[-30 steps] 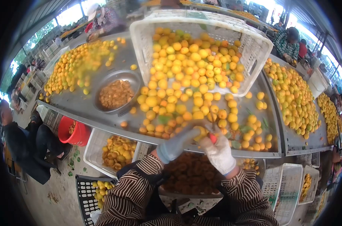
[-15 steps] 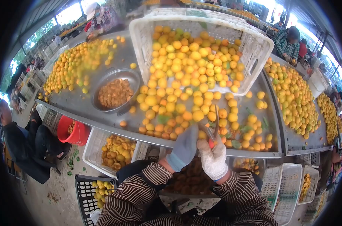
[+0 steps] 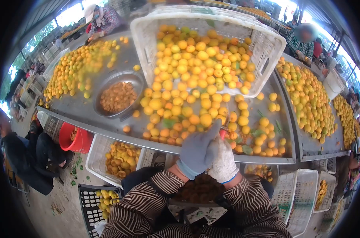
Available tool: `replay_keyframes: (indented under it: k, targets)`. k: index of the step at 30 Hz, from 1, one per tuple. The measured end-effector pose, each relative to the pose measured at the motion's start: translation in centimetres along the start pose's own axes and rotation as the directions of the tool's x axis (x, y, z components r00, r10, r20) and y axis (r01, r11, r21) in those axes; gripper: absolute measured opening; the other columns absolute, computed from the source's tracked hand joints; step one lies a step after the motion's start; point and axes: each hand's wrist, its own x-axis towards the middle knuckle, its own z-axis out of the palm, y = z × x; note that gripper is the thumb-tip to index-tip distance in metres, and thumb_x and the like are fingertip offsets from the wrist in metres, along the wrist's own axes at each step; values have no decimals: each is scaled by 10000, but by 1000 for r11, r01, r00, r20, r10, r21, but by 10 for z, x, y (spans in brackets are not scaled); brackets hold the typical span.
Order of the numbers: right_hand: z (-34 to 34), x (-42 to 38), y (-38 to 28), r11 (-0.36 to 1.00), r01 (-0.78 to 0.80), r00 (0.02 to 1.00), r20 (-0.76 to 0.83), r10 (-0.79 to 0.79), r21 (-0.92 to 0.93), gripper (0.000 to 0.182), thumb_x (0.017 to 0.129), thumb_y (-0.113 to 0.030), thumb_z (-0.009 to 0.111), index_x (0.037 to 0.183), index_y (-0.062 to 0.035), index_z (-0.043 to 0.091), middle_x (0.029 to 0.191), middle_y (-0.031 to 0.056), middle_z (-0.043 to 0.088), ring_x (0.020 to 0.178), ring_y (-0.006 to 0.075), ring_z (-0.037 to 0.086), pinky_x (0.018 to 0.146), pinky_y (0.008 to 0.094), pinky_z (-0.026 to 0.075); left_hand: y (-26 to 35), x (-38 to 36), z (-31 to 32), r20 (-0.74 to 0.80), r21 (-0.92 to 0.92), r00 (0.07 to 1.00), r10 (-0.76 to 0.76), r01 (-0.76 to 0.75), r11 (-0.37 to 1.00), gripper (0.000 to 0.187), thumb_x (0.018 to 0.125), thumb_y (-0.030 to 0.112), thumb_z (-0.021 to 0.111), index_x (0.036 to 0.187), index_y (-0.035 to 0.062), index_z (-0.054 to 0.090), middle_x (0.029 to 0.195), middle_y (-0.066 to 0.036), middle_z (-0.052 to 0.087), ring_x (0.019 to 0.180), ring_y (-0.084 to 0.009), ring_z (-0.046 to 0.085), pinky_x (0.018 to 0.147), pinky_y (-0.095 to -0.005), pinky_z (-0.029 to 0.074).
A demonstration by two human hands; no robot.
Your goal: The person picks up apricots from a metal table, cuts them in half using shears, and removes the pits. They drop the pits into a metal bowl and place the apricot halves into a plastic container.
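At the near edge of the table (image 3: 80,113), our two hands meet low in front of the body, presumably because the elbows can rest close there. Our right hand (image 3: 223,160), in a white glove, has its fingers curled round the red grip of a tool (image 3: 222,134), whose thin end points up and away from us, likely to be clear of the palm. Our left hand (image 3: 198,150), in a grey glove, lies against and partly over the right, one digit stretched out beside the grip; whether its other fingers hold anything we cannot tell, since the back of the glove hides them. Loose fruit (image 3: 177,110) sits just beyond our fingertips, and more lies inside the white crate (image 3: 144,49). That crate is tipped on its side, mouth towards us, which seems to let the fruit roll within reach. Left of it, a bowl (image 3: 139,89) of brown bits (image 3: 117,97) stands on the table, perhaps set aside to leave the middle for the fruit. Below, dark pieces (image 3: 200,190) show beneath our wrists, and a box (image 3: 96,160) of cut fruit (image 3: 122,160) stands to their left.
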Motion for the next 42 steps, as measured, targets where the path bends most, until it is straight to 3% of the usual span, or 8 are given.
replay_keyframes:
  k: [1,2,3,8,14,20,26,42]
  targets:
    - [1,4,-1,964,186,981,-21,-193,-190,313,978,-265,563,1207,-52,538,796,29,601,623,127,579,498,254,427,-1,6,5,-153,-78,978,139,-153,985,535,988,306,405,1412,-18,429,936,-206,636,796,-341,606,763,-386,472]
    - [-3,5,-5,862,-307,949,197,246,403,306,980,-344,559,1145,-87,551,739,9,571,572,117,544,466,248,394,0,8,9,-312,-139,916,253,-307,941,560,957,323,435,1426,18,426,793,-173,632,660,-339,577,636,-420,459]
    - [-6,7,-13,239,-618,688,367,626,749,319,981,-424,554,1083,-122,564,682,-10,542,520,107,509,433,243,361,-4,3,3,-158,-211,967,198,-229,950,514,994,223,422,1421,-59,375,1118,-248,625,984,-363,640,898,-373,487]
    - [-25,23,-10,64,-613,756,561,338,787,421,962,-540,519,1049,-130,561,559,-75,395,416,62,340,396,218,248,-26,3,-2,-421,-235,896,137,-254,938,475,951,131,533,1378,-38,413,1139,-176,571,1023,-366,565,864,-413,481]
    - [-24,15,-10,332,-569,808,435,398,752,352,1000,-356,538,1204,-71,553,574,-48,425,428,73,368,420,221,285,-49,9,0,372,-904,913,-166,316,-289,452,1026,414,421,1235,22,509,1125,-117,602,974,-295,601,907,-421,480]
    - [-8,5,-34,768,-567,811,365,458,298,390,968,-208,580,1314,-34,531,698,-27,539,517,51,465,474,205,365,-38,8,7,406,-833,884,-230,255,-492,407,1035,390,391,1201,48,537,1093,-125,631,1017,-252,620,922,-407,501]
    - [3,0,-20,931,-285,928,178,327,-228,382,907,-209,664,1219,-6,583,1023,158,683,932,232,687,806,312,525,-63,-2,30,384,-917,888,-252,335,-216,348,1048,298,363,1204,35,527,1122,-134,614,1038,-265,613,937,-390,512]
    - [-26,19,20,960,-263,956,160,245,99,317,892,-233,692,1063,21,611,821,86,674,743,114,614,670,284,491,-17,1,-15,443,-810,832,-334,531,248,482,1050,400,325,1221,-8,516,1026,-114,648,665,-199,664,625,-303,589]
